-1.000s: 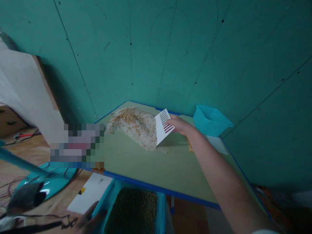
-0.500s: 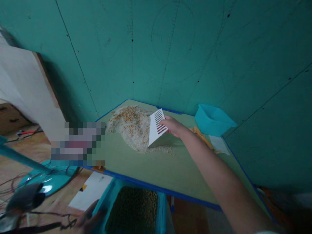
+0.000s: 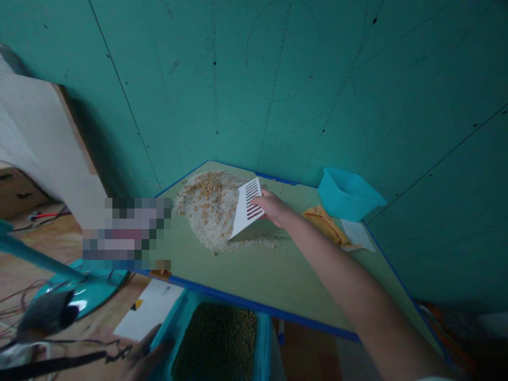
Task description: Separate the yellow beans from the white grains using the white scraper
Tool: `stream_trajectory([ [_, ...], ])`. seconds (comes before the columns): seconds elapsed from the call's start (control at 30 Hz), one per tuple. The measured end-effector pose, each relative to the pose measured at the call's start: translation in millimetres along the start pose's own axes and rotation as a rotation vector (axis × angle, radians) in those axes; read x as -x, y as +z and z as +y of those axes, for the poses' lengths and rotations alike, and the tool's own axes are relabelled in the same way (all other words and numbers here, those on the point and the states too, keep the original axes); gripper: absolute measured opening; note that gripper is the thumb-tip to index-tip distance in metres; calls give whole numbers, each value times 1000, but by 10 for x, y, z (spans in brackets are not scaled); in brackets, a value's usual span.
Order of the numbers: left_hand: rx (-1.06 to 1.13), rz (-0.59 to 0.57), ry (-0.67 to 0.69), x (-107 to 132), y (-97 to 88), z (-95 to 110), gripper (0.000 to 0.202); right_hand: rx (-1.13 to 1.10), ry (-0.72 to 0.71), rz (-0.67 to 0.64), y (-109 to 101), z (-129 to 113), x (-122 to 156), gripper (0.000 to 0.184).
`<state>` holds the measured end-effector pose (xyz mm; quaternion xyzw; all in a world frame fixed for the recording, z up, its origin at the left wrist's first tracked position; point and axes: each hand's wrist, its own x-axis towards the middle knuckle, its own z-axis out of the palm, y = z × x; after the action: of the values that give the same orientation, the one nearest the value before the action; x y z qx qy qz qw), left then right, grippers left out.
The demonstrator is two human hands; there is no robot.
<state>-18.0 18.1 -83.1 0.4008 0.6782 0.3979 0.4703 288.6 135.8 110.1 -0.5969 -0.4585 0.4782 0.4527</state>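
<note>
My right hand (image 3: 270,205) is closed on a white slotted scraper (image 3: 239,216). The scraper leans on its long edge at the right side of a spread pile of white rice-like grains (image 3: 214,230). Yellow-brown beans (image 3: 210,185) lie mixed through the pile, densest at its back. At the bottom my left hand (image 3: 145,354), dark and partly cut off, grips the left rim of a blue tub (image 3: 264,344). The tub holds dark green beans (image 3: 214,338), with yellowish ones at its right side.
A pale green table (image 3: 254,280) edged with blue tape meets a teal wall. On its right are a blue container (image 3: 349,198), an orange cloth (image 3: 325,225) and white paper. A blurred-out patch covers its left corner. Cables and a turquoise stand base (image 3: 91,291) occupy the floor.
My right hand has moved the scraper a little to the left, pushing into the pile. More of the orange cloth shows. My left hand stays at the tub.
</note>
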Motion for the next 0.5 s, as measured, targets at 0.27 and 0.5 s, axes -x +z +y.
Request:
stream_trajectory([
  [0.27,-24,31,-21,-69,17,88,15,37,20,-8,-141,-37,2,18],
  [0.5,-95,88,12,-51,55,37,22,95,-2,70,-453,-149,33,22],
])
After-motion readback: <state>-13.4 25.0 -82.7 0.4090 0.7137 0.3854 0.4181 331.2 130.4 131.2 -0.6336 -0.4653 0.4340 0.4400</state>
